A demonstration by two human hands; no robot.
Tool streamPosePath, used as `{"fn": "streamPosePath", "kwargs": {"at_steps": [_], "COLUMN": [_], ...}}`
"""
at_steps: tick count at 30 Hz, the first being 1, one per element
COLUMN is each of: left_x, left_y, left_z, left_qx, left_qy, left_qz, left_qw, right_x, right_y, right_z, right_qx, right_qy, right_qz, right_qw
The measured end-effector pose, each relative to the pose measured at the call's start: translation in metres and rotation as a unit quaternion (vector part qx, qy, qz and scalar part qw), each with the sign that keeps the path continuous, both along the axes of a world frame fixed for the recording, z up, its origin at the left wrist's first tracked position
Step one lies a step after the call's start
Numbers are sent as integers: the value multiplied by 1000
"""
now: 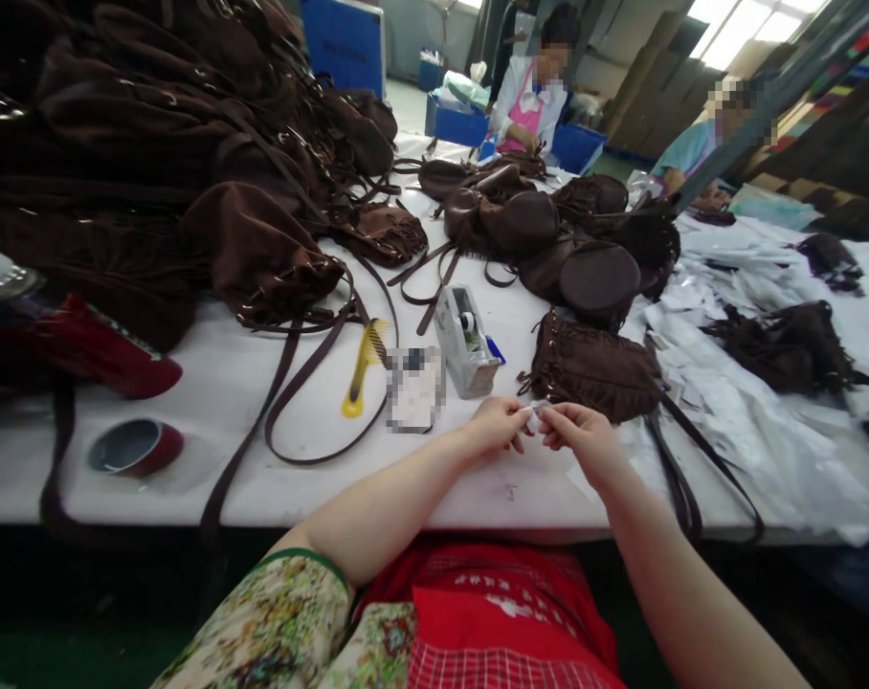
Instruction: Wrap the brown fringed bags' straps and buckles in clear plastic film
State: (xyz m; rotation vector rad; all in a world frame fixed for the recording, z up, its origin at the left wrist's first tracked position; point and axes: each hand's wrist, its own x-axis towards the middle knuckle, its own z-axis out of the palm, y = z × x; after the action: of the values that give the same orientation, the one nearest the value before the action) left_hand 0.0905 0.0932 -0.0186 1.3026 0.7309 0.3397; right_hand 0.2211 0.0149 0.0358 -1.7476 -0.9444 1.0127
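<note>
My left hand [499,424] and my right hand [574,429] meet over the white table, both pinching a small white piece of paper or plastic [532,418] between the fingertips. Its exact kind is too small to make out. Just beyond my right hand lies a dark brown fringed bag [596,366], its strap trailing toward the table's front edge. A grey tape dispenser [467,344] stands past my left hand, with a blue object [496,351] against its side. Left of it are a phone [414,390] and a yellow comb [365,371].
Brown bags pile high on the left [154,144]; more brown bags [549,225] sit mid-table. White plastic sheets [771,421] cover the right side. A dark red cup [139,448] and a red flask [90,344] stand at left. Two people work across the table.
</note>
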Motion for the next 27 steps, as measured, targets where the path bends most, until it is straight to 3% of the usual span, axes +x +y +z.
{"fn": "streamPosePath", "kwargs": {"at_steps": [6,12,19,27], "left_x": [0,2,2,4], "left_y": [1,1,-1,-4], "left_z": [-5,-3,-2,-5], "left_qx": [-11,-25,-101,-9], "left_qy": [5,17,-27,23], "left_qz": [8,25,46,54], "left_qw": [1000,999,993,998], "right_x": [-1,3,8,-2], "right_y": [-14,-10,-13,4], "right_z": [-33,-41,-47,-61], "right_qx": [-54,-80,-66,-65], "right_qy": [71,72,188,149], "right_qz": [-37,-40,8,-11], "right_qw": [995,993,980,987]}}
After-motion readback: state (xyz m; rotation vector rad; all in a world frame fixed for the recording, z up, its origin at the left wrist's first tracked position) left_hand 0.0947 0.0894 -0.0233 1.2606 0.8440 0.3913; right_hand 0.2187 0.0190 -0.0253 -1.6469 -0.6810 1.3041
